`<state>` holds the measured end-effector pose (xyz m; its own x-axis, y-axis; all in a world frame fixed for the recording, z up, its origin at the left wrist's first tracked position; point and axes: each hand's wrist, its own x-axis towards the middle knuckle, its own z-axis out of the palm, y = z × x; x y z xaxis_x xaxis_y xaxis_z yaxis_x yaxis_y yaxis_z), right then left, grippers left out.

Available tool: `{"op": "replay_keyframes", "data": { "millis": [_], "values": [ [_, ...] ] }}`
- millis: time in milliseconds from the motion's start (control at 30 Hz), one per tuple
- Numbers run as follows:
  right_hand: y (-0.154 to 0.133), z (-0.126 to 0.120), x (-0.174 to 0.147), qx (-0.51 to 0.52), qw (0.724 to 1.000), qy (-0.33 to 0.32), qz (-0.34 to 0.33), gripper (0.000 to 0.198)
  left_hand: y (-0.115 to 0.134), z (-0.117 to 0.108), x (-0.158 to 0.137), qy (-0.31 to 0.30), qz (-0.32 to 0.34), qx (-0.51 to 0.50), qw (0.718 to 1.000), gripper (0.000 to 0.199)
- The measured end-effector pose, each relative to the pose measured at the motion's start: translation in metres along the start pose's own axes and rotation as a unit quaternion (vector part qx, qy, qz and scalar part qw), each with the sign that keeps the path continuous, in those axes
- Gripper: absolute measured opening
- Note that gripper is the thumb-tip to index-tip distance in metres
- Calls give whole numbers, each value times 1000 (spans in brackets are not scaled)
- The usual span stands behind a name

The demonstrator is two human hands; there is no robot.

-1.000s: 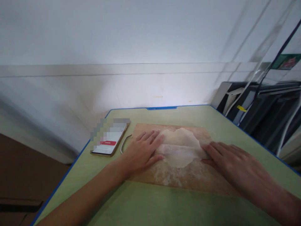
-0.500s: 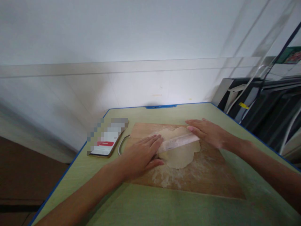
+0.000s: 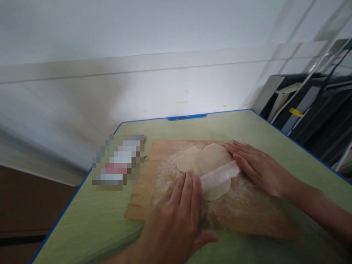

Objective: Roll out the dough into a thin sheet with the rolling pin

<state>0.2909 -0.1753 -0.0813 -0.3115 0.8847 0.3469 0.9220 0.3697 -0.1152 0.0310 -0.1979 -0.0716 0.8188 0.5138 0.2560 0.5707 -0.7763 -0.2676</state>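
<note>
A pale, flour-dusted rolling pin (image 3: 218, 178) lies slantwise across the near part of a thin, lobed sheet of dough (image 3: 203, 158). My left hand (image 3: 178, 212) rests flat over the pin's near-left end, fingers stretched forward and thumb spread to the right. At the other end, my right hand (image 3: 254, 165) lies over the pin with long, straight fingers pointing up and left. Both ends of the pin are hidden by the hands. Under the dough is a wooden board (image 3: 140, 190) scattered with white flour.
The board sits on a light green table (image 3: 82, 220) with a blue rim. A phone (image 3: 118, 161), blurred by pixels, lies left of the board. A white wall (image 3: 154, 91) borders the far edge. Dark flat panels (image 3: 324, 106) and cables stand at the right.
Both hands and the rolling pin have moved toward me over the dough, the left hand farther, so the pin slants more. The view has shifted slightly, and the board's left side now shows more.
</note>
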Motion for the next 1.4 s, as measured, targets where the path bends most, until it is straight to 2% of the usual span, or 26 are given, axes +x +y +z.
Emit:
{"op": "replay_keyframes", "data": {
  "millis": [100, 233, 467, 667, 867, 1000, 1100, 1167, 1233, 1400],
  "values": [
    [-1, 2, -8, -1, 1000, 15, 9, 52, 6, 5, -4, 7, 7, 26, 1000, 106],
    [2, 7, -24, -3, 1000, 26, 17, 50, 12, 8, -8, -2, 7, 45, 999, 97],
    [2, 9, -42, -2, 1000, 10, 18, 51, 17, 8, -13, 60, 17, 61, 996, 85],
    [-1, 5, -52, -21, 999, 30, 11, 50, 23, 11, -12, 139, 17, 53, 989, 80],
    [-8, 1, -71, -64, 997, 42, 12, 52, 30, 11, -18, 82, 40, 54, 994, 73],
    [-11, 2, -86, -102, 993, 58, 4, 55, 29, 9, -14, 105, 40, 34, 993, 73],
    [-10, 4, -87, -127, 990, 66, -8, 60, 20, 5, -9, 42, 62, 3, 997, 72],
    [-8, 5, -79, -126, 989, 76, -15, 63, 13, 2, -5, 11, 68, -11, 998, 71],
    [-3, 6, -67, -97, 993, 69, -21, 62, 5, 1, -1, 10, 63, -10, 998, 71],
    [12, 5, -19, 16, 999, -23, -25, 55, -18, 5, 14, -17, 20, -31, 999, 62]
  ]
}}
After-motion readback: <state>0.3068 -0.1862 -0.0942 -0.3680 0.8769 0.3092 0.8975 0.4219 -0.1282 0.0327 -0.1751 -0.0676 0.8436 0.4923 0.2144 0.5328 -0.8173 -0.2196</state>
